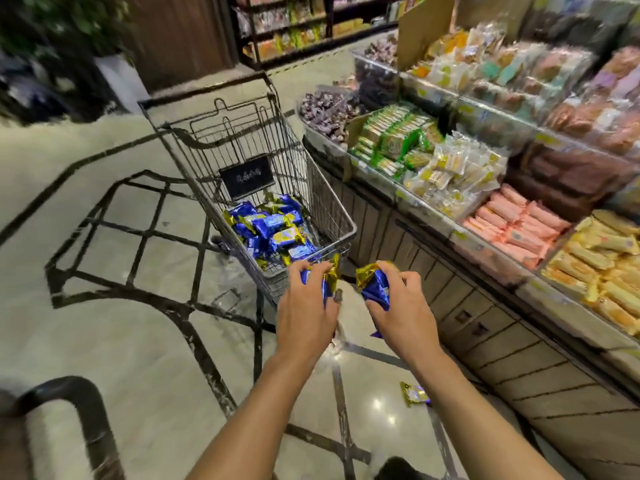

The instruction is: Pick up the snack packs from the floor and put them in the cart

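at the centre of the frame two blue-and-gold snack packs are in the person's hands: the left hand [306, 306] curls its fingers over one pack [327, 277], and the right hand [398, 306] grips another pack [375, 284], both wrappers showing crumpled gold ends. both hands sit just at the near rim of the wire cart [341, 237], which runs from the centre toward the upper left of the frame and already holds a heap of the same blue packs [273, 230] on its floor. lower right of centre, one more pack [414, 393] lies alone on the pale tiled floor [138, 341], partly hidden behind the right forearm. to the right of the frame a shelf display [485, 188] carries green, yellow and pink wrapped goods. the step in hand looks like the drop: both packs are carried to the cart but not yet let go. the next move likely calls for reaching a little further over the rim so the packs clear the wire, then loosening both grips, and afterwards bending for the stray pack on the floor.
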Tool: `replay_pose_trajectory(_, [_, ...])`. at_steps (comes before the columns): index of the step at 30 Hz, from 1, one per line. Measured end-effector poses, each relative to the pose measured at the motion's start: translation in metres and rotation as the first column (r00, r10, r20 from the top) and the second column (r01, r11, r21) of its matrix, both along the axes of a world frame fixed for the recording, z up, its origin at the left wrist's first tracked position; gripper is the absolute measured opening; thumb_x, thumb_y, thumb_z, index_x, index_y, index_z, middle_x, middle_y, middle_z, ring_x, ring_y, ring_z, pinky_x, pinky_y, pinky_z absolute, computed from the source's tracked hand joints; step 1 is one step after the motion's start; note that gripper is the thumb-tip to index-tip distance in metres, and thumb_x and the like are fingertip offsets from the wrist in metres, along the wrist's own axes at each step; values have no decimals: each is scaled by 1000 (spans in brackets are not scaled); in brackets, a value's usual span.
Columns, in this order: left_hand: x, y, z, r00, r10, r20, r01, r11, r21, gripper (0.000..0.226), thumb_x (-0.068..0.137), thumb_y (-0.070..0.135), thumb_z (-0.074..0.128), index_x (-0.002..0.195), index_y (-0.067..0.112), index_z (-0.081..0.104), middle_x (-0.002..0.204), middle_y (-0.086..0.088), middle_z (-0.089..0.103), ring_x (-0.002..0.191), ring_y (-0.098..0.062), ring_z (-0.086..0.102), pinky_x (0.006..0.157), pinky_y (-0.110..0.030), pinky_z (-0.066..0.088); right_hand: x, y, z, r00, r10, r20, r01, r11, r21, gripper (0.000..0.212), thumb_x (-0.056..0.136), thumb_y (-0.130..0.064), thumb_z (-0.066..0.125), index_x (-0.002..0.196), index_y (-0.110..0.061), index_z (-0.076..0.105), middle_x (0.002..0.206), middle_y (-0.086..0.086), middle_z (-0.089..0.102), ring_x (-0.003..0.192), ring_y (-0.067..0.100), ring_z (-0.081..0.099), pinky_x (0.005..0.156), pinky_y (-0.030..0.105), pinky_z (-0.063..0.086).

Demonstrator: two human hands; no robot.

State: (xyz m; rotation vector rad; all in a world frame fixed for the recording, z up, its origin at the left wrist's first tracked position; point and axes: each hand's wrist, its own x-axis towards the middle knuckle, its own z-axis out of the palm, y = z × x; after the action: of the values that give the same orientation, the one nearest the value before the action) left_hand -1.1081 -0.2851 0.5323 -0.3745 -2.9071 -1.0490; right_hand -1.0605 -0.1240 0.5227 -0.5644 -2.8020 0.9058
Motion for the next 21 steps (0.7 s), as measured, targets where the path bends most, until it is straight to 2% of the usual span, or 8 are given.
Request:
replay_pose_trajectory(3, [-31,-15,-7,999,44,9,-44,999,-13,53,87,19,64,132,36,44,136,5,30,93,-25,62,76,-43,55,-39,-6,-4,1000,15,0,-15,1000,4,65,84,-36,70,137,-46,32,115,-5,35,94,21,58,74,41,54])
replay_pose_trajectory(6, [-66,-19,-17,997,74,22,-73,997,-3,51,87,19,65,132,36,46,135,5,31,96,-23,61,78,-42,54,-82,-7,-14,999,34,11,-34,999,-9,66,83,-36,70,137,-45,33,114,-4,35,94,21,57,75,40,54])
replay_pose_trajectory(11, [-133,-18,-30,981,182,62,-178,982,-60,52,87,22,65,131,39,43,138,4,30,87,-24,64,74,-43,55,-171,0,-28,995,104,3,-104,992,-68,64,81,-36,68,135,-46,36,111,-6,35,90,21,58,73,44,56])
replay_pose_trajectory(17, [-217,-18,-33,950,299,91,-298,954,-27,53,87,20,65,134,36,44,140,5,29,97,-21,63,79,-43,56,-284,3,-32,964,264,20,-263,964,-49,64,84,-32,69,137,-42,35,113,-5,35,92,21,58,72,41,55])
replay_pose_trajectory(21, [-258,-20,-39,930,353,105,-351,936,-35,53,87,18,66,131,35,44,136,6,29,85,-21,64,71,-43,57,-339,-8,-37,945,323,47,-321,946,-51,64,83,-31,70,138,-39,37,113,-2,37,98,22,55,78,42,53])
